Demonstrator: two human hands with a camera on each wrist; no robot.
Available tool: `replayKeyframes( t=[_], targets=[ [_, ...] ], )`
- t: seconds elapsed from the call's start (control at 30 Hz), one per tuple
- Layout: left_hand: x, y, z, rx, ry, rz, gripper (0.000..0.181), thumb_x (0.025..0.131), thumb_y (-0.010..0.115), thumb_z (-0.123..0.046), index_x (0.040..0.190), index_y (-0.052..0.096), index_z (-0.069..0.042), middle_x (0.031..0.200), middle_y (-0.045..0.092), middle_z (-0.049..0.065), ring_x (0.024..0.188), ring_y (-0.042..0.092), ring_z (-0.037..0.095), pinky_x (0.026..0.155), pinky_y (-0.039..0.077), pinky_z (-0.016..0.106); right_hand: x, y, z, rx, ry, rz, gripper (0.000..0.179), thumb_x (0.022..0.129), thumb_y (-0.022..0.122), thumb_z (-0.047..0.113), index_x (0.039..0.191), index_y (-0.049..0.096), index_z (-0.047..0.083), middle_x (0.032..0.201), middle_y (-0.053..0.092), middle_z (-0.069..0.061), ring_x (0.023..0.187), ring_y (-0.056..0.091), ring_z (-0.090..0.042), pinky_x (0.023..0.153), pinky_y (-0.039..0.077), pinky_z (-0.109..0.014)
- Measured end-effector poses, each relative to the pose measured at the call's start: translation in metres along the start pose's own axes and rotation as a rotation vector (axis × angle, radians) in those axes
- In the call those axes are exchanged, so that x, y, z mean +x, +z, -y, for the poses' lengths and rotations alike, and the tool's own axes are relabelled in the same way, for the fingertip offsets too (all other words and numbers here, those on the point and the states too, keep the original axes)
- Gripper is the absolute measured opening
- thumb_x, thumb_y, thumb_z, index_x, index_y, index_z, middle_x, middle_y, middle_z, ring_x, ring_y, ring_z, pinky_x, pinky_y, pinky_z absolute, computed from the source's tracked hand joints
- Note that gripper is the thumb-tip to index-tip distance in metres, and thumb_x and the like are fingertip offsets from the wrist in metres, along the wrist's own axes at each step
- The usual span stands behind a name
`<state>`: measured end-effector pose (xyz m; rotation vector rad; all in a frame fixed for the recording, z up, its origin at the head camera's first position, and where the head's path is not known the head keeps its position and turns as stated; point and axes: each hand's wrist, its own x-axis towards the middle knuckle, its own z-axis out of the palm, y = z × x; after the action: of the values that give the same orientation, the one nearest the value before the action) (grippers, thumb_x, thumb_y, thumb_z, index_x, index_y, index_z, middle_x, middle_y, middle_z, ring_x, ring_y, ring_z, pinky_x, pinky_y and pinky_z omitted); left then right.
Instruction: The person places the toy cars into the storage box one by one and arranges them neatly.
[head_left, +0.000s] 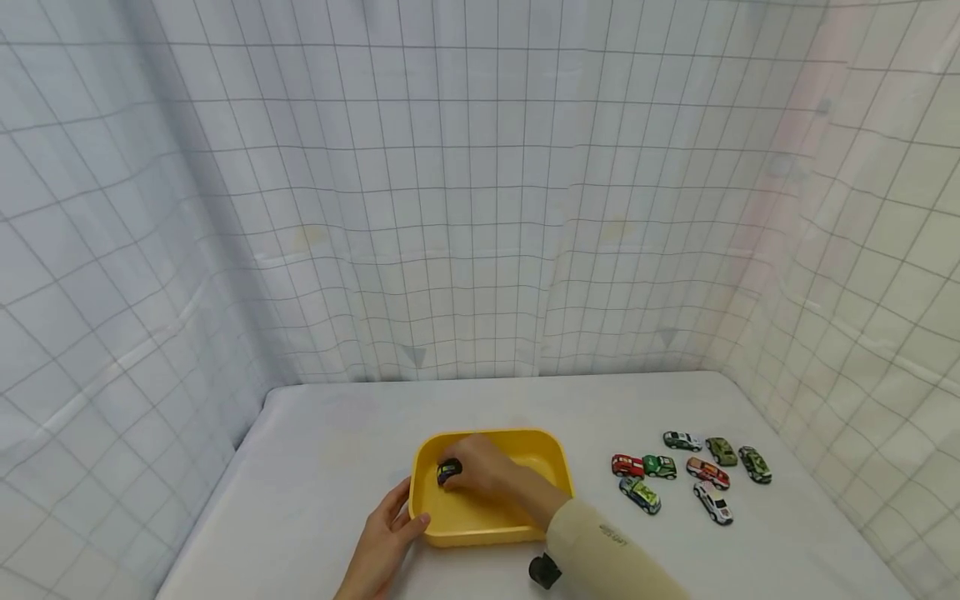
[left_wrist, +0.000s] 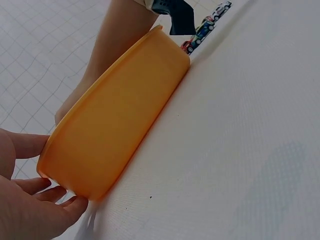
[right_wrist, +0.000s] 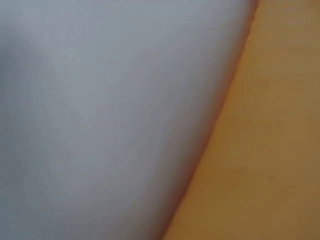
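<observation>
Yellow tray point(head_left: 495, 537) is sitting on the white table point(head_left: 315, 467), left hand point(head_left: 382, 533) curling round its near-left corner. Inside, by the left wall, the right hand point(head_left: 480, 464) is pinching a dark toy car point(head_left: 449, 471). If that left hold is slackening, a nudge from the right could probably skid the tray. Farther right, loose toy cars point(head_left: 708, 473) are lying apart, maybe getting bumped if it's sliding far.

Right hand point(head_left: 480, 465) partly hiding a dark toy car point(head_left: 447, 472), pale sleeve point(head_left: 611, 557) running off the head view's lower edge, lettering point(head_left: 613, 535) looking unreadably small, yellow tray point(right_wrist: 265, 145) appearing blurred in the right wrist view.
</observation>
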<state>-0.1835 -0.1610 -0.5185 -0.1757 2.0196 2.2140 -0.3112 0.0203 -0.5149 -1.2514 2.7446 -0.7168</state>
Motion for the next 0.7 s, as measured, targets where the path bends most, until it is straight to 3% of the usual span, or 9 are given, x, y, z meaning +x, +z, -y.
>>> replayKeyframes(
  t=[0.33, 0.43, 0.7],
  targets=[
    [-0.001, -0.001, 0.001, 0.022, -0.002, -0.005, 0.077, 0.099, 0.066, -0.001, 0.161, 0.020, 0.007, 0.166, 0.012, 0.032, 0.149, 0.022, 0.048, 0.112, 0.043, 0.046, 0.002, 0.008, -0.002, 0.015, -0.011, -0.013, 0.026, 0.091, 0.082, 0.023, 0.116, 0.078, 0.013, 0.109, 0.072, 0.012, 0.096, 0.060, 0.002, 0.092, 0.051, -0.015],
    [0.000, 0.000, 0.000, 0.034, -0.004, -0.002, 0.078, 0.100, 0.067, -0.003, 0.161, 0.020, 0.007, 0.166, 0.011, 0.033, 0.149, 0.022, 0.049, 0.112, 0.044, 0.046, 0.002, 0.005, -0.001, -0.009, -0.010, -0.008, 0.027, 0.091, 0.082, 0.023, 0.116, 0.077, 0.014, 0.110, 0.071, 0.012, 0.097, 0.060, 0.001, 0.092, 0.051, -0.016],
    [0.002, 0.000, 0.002, 0.038, 0.008, -0.004, 0.078, 0.099, 0.066, -0.001, 0.160, 0.019, 0.009, 0.165, 0.012, 0.033, 0.149, 0.022, 0.049, 0.113, 0.042, 0.048, -0.001, -0.007, 0.003, 0.047, 0.041, 0.023, 0.032, 0.091, 0.082, 0.025, 0.121, 0.077, 0.013, 0.111, 0.073, 0.012, 0.098, 0.062, 0.001, 0.099, 0.051, -0.024]
  ],
)
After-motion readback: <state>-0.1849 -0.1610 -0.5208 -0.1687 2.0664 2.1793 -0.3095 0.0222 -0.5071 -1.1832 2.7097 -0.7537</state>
